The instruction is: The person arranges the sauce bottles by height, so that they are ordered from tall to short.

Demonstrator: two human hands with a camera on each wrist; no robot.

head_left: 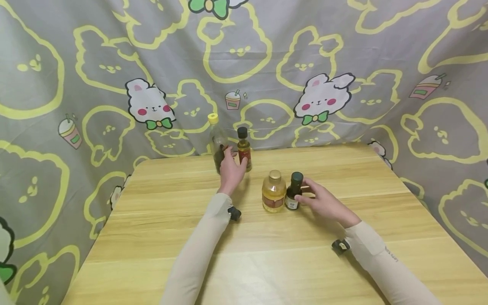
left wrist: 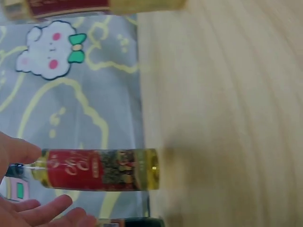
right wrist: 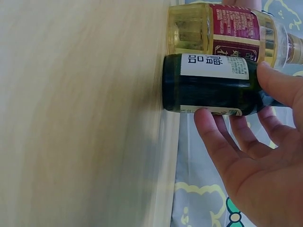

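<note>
4 bottles stand up on the wood table (head_left: 248, 258). The person's right hand (head_left: 324, 203) has a loose hold on the dark green bottle (head_left: 292, 203). The thumb lies on its front and the other fingers bend round its far side. How hard they squeeze, the pictures do not tell. This bottle has a white label and a dark cap, and its bottom sits on the wood. Just to its left is a golden bottle (head_left: 273, 192), fat and shiny, with a dark red label and a tan cap.

The left hand (head_left: 232, 169) is farther back, near the other 2 bottles. Its thumb and fingers are spread wide, and it has not closed round anything. The thumb is by the neck of the small red-label bottle (left wrist: 94, 170), which has yellow oil in it and a black cap. The fingers reach toward the tall clear bottle (head_left: 217, 142) with the yellow cap and dark stuff inside. Whether they touch it, nobody can tell.

Each arm has a pale sleeve (head_left: 198, 254) and a little black camera (head_left: 234, 213) at the wrist. Behind the table hangs a gray cloth (head_left: 259, 59) with white bunnies, pink cups and yellow lines.
</note>
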